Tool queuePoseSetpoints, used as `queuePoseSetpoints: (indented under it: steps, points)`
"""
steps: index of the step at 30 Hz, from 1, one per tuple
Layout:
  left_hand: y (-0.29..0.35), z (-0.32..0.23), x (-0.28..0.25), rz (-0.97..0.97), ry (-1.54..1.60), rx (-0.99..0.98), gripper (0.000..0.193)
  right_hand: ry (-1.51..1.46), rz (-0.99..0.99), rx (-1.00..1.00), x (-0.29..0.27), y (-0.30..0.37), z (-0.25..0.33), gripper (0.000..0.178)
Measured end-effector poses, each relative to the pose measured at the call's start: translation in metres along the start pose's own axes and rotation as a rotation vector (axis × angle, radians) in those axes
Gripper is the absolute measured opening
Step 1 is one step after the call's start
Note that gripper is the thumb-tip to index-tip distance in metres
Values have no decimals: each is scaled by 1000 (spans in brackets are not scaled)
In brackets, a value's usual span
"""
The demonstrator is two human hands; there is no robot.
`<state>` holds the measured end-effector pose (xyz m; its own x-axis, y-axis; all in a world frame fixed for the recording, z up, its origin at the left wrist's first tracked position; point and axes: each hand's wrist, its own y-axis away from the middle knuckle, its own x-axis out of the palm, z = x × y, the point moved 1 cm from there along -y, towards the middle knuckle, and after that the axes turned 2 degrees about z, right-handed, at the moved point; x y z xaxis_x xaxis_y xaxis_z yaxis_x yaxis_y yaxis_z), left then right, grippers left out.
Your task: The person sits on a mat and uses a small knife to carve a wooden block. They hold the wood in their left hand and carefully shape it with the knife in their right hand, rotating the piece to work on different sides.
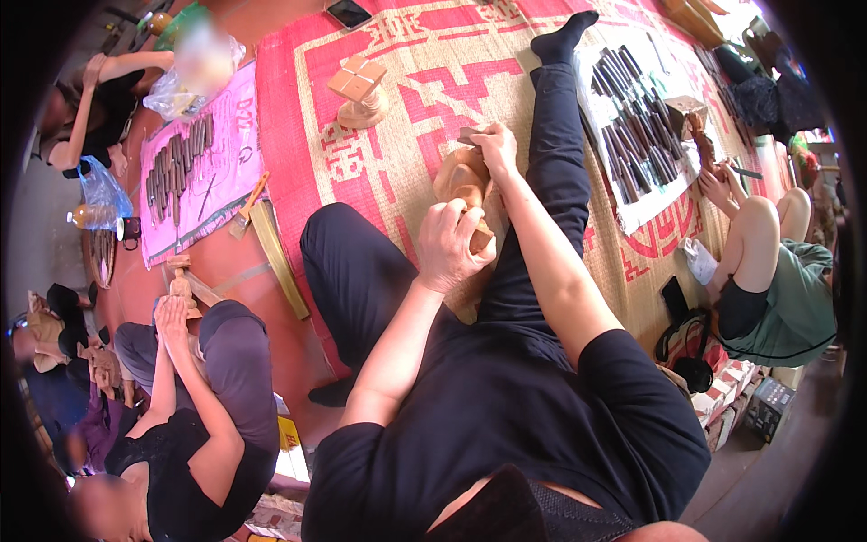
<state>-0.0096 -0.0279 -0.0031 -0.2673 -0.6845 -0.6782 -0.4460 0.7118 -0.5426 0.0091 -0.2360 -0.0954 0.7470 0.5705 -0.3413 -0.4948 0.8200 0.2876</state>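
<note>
A light-brown wooden carving [459, 179] with rounded forms lies tilted between my legs, above the mat. My left hand [449, 242] is wrapped round its nearer end, fingers closed over the wood. At the carving's far end my right hand [495, 149] pinches a small, flat, dark-brown piece [468, 135], which looks like folded sandpaper. Whether that piece touches the wood I cannot tell. Beyond my bent left knee, another pale wooden carving [363, 110] with a square block top stands upright on the mat.
The red and straw-coloured woven mat [415, 54] spreads ahead. Many dark-handled carving tools [637, 126] lie on a white cloth to the right, and more tools [181, 167] on a pink sheet to the left. A phone [349, 14] lies far off. Co-workers sit on both sides.
</note>
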Motion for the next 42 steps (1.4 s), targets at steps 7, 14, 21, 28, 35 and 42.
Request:
queuePoseSetpoints:
  steps: [7, 14, 21, 28, 35, 42]
  points:
    - [0, 1, 4, -9, 0, -3, 37, -61, 55, -137, 9, 37, -10, 25]
    - [1, 0, 0, -24, -5, 3, 37, -417, -15, 30, -7, 21, -8, 15]
    - [-4, 4, 0, -44, 4, -84, 41, -258, -2, -56, 15, 48, -19, 20]
    - [-2, 12, -4, -87, -10, -95, 41, -584, 0, 41, 9, 27, -14, 18]
    - [-7, 11, -6, -118, 2, -136, 36, -227, -32, -29, 21, 38, -8, 23]
    - [-3, 14, -10, -137, 1, -180, 36, -382, 88, -22, 13, 52, -11, 13]
